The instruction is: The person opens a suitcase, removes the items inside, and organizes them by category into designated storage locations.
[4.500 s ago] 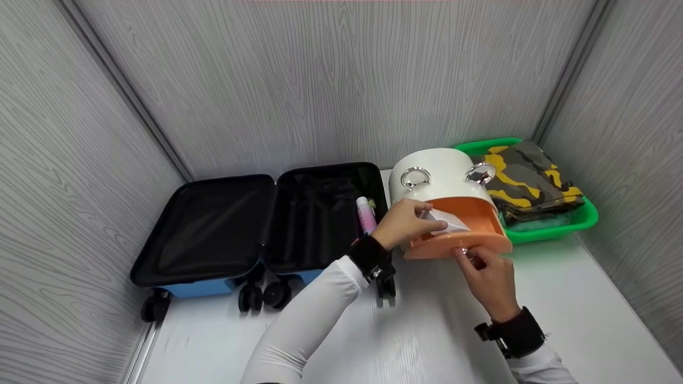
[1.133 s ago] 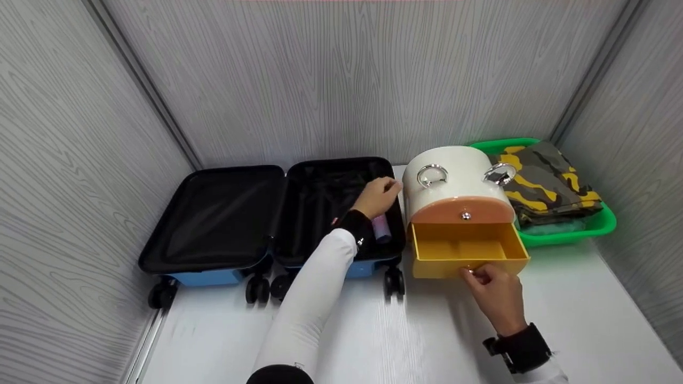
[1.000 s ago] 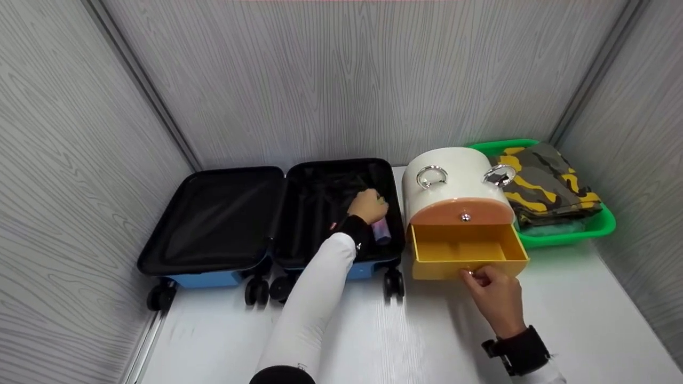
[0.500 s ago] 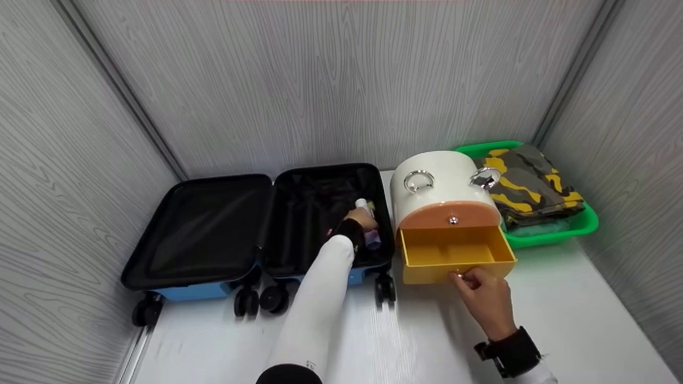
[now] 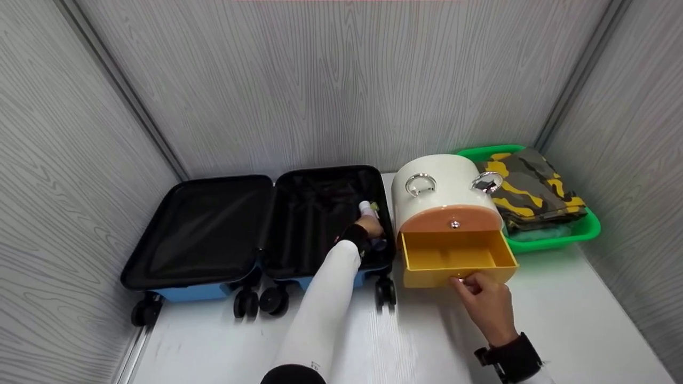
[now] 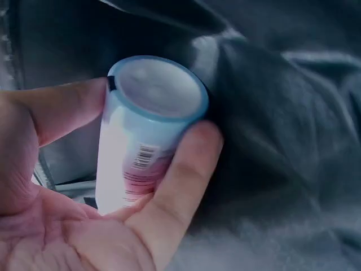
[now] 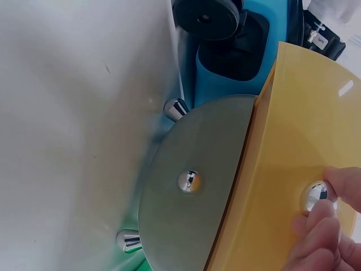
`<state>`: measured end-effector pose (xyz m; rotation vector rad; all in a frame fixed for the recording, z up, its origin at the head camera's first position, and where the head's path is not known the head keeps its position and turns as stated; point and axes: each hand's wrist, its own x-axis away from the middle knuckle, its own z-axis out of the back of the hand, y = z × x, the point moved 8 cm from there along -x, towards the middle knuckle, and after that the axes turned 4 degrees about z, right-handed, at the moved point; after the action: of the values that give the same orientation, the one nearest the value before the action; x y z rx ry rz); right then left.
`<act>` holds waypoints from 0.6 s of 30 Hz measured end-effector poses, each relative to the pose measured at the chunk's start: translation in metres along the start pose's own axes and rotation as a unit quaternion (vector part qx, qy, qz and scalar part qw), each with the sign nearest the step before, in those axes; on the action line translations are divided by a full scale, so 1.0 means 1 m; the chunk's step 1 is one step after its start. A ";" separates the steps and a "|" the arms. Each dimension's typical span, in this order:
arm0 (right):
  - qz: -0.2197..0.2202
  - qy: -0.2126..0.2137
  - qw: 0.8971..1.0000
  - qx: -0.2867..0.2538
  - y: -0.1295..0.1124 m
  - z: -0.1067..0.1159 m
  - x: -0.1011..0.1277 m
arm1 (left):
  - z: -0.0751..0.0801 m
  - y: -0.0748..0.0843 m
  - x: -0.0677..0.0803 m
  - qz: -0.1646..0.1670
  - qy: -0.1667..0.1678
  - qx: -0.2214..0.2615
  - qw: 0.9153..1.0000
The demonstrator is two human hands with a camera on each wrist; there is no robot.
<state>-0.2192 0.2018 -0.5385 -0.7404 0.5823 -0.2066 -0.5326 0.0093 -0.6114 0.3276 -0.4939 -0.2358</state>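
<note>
Inside the right half of an open black-lined suitcase [image 5: 307, 226], my left hand [image 5: 372, 226] grips a pink-and-white bottle [image 6: 132, 161]. The left wrist view shows its blue-rimmed round end and a barcode, with thumb and finger around it. A yellow drawer [image 5: 427, 278] stands pulled out from a white rounded cabinet [image 5: 437, 178]; its visible inside holds nothing. My right hand [image 5: 486, 303] pinches the drawer's silver knob [image 7: 316, 195] between thumb and fingers. Above it, the orange drawer [image 5: 427, 220] is closed. A grey-green drawer front [image 7: 194, 147] shows below the yellow one in the right wrist view.
A green basket [image 5: 549, 244] with folded camouflage cloth [image 5: 525, 186] sits right of the cabinet. The suitcase's other half [image 5: 208, 229] lies to the left, its black wheels [image 5: 247, 303] toward me. Wood-grain panels surround the white surface [image 5: 405, 341].
Earlier my left hand held a white item in the open orange drawer. That drawer is now closed, the yellow one out. My left hand has gone into the suitcase and taken hold of the bottle.
</note>
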 end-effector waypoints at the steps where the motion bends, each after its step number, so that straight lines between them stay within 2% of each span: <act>1: 0.000 0.001 1.000 -0.001 0.000 0.000 0.000 | 0.003 0.002 0.008 0.002 -0.006 0.015 1.000; 4: 0.006 0.008 1.000 -0.003 0.000 0.000 0.001 | 0.013 0.003 0.034 0.009 -0.005 0.089 0.996; 5: 0.010 0.012 1.000 -0.003 0.000 0.000 0.002 | 0.015 0.002 0.037 0.008 0.002 0.110 0.994; 10: 0.028 0.024 0.999 -0.001 -0.002 0.001 0.003 | 0.031 -0.011 0.036 -0.021 0.079 0.132 0.988; 13: 0.022 0.017 1.000 -0.002 -0.002 0.001 0.003 | 0.051 -0.019 0.059 -0.010 0.084 0.181 0.980; 16: 0.007 0.004 1.000 -0.006 -0.001 -0.001 0.001 | 0.074 -0.024 0.096 0.006 0.071 0.258 0.964; 18: -0.001 -0.002 1.000 -0.007 0.000 -0.001 0.001 | 0.086 -0.028 0.110 0.001 0.072 0.295 0.953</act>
<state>-0.2191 0.2007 -0.5395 -0.7547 0.5803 -0.2026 -0.4857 -0.0704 -0.5032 0.9226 -0.4126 -0.0559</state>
